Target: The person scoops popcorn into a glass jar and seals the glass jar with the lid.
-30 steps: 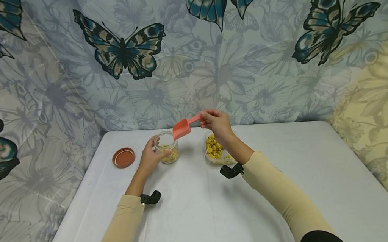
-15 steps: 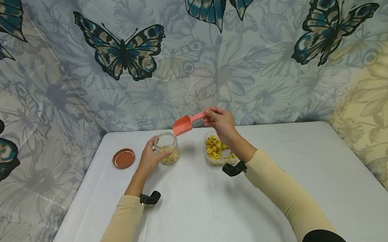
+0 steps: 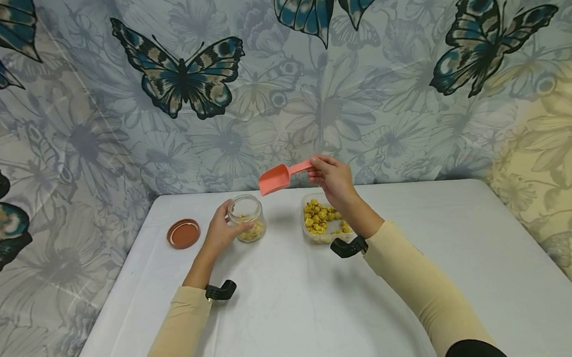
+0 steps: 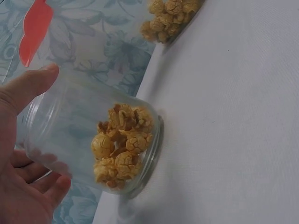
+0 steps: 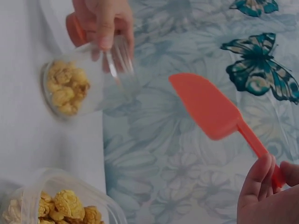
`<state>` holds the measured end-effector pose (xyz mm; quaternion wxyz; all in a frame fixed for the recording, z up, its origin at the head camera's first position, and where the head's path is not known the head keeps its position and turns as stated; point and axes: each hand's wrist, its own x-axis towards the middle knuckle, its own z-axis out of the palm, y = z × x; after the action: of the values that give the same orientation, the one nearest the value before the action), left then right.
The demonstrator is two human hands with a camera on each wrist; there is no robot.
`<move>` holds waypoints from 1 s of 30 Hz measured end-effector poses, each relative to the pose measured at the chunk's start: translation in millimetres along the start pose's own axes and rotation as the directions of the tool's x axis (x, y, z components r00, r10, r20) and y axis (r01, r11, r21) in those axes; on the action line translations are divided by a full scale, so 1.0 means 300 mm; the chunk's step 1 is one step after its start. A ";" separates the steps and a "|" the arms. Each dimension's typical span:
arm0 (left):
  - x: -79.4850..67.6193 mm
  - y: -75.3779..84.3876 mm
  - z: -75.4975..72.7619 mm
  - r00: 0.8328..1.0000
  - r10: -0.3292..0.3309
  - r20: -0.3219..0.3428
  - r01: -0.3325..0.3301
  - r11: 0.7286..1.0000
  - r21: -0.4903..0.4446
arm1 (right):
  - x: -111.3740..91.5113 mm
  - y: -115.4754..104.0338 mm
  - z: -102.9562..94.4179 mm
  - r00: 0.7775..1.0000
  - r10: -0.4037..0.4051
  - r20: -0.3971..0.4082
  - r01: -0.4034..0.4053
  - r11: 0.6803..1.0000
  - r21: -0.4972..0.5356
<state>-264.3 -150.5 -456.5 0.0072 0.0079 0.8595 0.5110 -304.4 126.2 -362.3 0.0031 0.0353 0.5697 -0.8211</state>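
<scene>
My left hand (image 3: 221,230) grips a clear glass jar (image 3: 258,219) that stands on the table, thumb on the near side and fingers round the far side. In the left wrist view, caramel-coloured popcorn (image 4: 122,147) lies in the bottom of the jar, whose mouth is uncovered. My right hand (image 3: 334,180) pinches the handle of a coral-red scoop (image 3: 274,179) in the air, up and to the right of the jar. No popcorn shows in the scoop's bowl. Below the right hand, a clear plastic tub (image 3: 316,238) holds more popcorn (image 3: 315,216), partly hidden by the right wrist.
A brown-red round lid (image 3: 183,233) lies on the white-covered table (image 3: 276,314), left of the left hand. Behind the table hangs a cloth backdrop (image 3: 241,126) with butterflies and flowers. Each wrist wears a black camera mount (image 3: 221,290).
My right hand has moved right and slightly up with the scoop, whose tip has left the space over the jar's mouth. The left hand and the jar have stayed in place.
</scene>
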 end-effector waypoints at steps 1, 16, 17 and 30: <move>0.000 0.001 -0.002 1.000 0.001 0.002 -0.001 1.000 0.004 | 0.000 -0.002 -0.004 1.000 -0.001 0.000 0.001 1.000 0.015; -0.017 0.031 -0.019 0.997 0.061 -0.047 -0.058 0.996 0.061 | -0.021 -0.019 -0.060 1.000 -0.017 -0.002 0.018 0.997 0.080; -0.018 0.033 -0.019 0.996 0.066 -0.052 -0.063 0.996 0.058 | -0.024 -0.019 -0.065 1.000 -0.016 -0.004 0.017 0.997 0.081; -0.023 0.051 -0.013 0.978 0.174 -0.115 -0.165 0.983 0.087 | -0.043 -0.014 -0.114 1.000 -0.012 -0.002 0.012 0.994 0.112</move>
<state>-257.5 -146.8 -441.0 -0.0892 0.0502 0.8735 0.4759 -289.7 159.3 -369.5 -0.0042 0.0325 0.5230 -0.8517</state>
